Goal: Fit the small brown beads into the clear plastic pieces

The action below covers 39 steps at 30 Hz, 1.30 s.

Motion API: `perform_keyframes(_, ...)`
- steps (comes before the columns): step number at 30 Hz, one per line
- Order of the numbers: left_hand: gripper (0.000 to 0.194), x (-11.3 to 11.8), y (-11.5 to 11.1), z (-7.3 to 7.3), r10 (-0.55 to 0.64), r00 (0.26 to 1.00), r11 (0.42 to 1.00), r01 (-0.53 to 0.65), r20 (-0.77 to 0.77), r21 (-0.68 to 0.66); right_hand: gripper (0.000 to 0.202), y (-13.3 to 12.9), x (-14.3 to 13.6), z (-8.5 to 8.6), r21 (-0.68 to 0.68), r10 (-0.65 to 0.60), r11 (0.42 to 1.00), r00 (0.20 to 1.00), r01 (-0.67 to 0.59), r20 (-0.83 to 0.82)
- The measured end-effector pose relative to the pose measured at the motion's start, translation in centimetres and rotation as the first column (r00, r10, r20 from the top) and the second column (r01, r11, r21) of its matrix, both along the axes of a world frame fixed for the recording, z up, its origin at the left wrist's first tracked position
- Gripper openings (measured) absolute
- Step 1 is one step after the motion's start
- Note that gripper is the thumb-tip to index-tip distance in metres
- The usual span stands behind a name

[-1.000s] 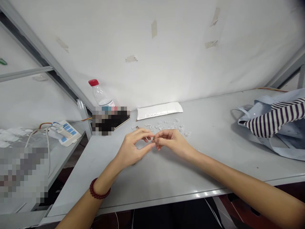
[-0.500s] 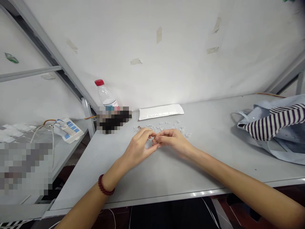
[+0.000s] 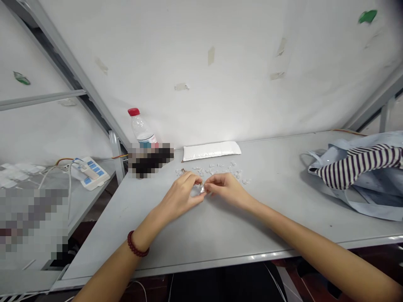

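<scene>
Over the grey table (image 3: 252, 226), my left hand (image 3: 176, 195) curls its thumb and fingers around a small shiny clear piece (image 3: 202, 188) with a brownish-gold bit at its top. It is too small to name. My right hand (image 3: 228, 188) is closed in a pinch right beside that piece; whatever lies between its fingertips is hidden. Just beyond both hands, several small clear plastic bits (image 3: 236, 173) are scattered on the tabletop. A tiny brown scrap (image 3: 183, 170) lies at their left end.
A long white padded packet (image 3: 211, 151) lies near the wall. A red-capped clear bottle (image 3: 141, 129) stands at the back left, beside a blurred dark object (image 3: 153, 160). A pale blue bag (image 3: 359, 205) with striped cloth (image 3: 355, 167) is on the right. A power strip (image 3: 92, 172) rests on the left.
My fingertips have moved slightly apart, the right hand shifting a little away, and the shiny clear piece shows more plainly at the left fingers. The camera view has tilted slightly.
</scene>
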<state>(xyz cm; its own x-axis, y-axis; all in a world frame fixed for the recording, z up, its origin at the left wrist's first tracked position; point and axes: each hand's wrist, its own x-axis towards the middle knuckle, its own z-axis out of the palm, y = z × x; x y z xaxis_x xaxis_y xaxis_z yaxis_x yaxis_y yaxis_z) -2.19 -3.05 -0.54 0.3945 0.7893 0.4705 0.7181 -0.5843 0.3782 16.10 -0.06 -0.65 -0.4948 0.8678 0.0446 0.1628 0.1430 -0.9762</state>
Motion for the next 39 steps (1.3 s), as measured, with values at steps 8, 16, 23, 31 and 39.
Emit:
perform_keyframes(8, 0.022, -1.8, 0.6, 1.1, 0.111, 0.991, 0.985, -0.119, -0.069, -0.123, 0.016, 2.5, 1.2, -0.6, 0.571, -0.2, 0.82, 0.956, 0.043, 0.216)
perform_keyframes(16, 0.019, -6.1, 1.7, 3.6, 0.248, 0.954, 0.836, -0.299, -0.169, -0.461, 0.018, 8.4, -2.2, -0.1, 0.599, -0.109, 0.758, 0.855, -0.258, 0.507)
perform_keyframes(23, 0.023, -6.6, 1.1, 4.1, 0.106, 0.986, 0.667, -0.166, -0.129, -0.727, 0.022, 10.7, -4.4, 0.0, 0.492, 0.023, 0.757, 0.769, -0.431, 0.638)
perform_keyframes(31, 0.026, -7.6, 1.6, 3.6, 0.069, 0.991, 0.509, -0.132, -0.112, -0.851, 0.02, 12.1, -4.7, -1.2, 0.501, 0.071, 0.743, 0.797, -0.444, 0.6)
perform_keyframes(39, 0.021, -7.2, 1.6, 3.1, 0.078, 0.985, 0.503, -0.173, -0.155, -0.847, 0.018, 12.1, -4.8, -1.3, 0.465, 0.075, 0.783, 0.805, -0.413, 0.589)
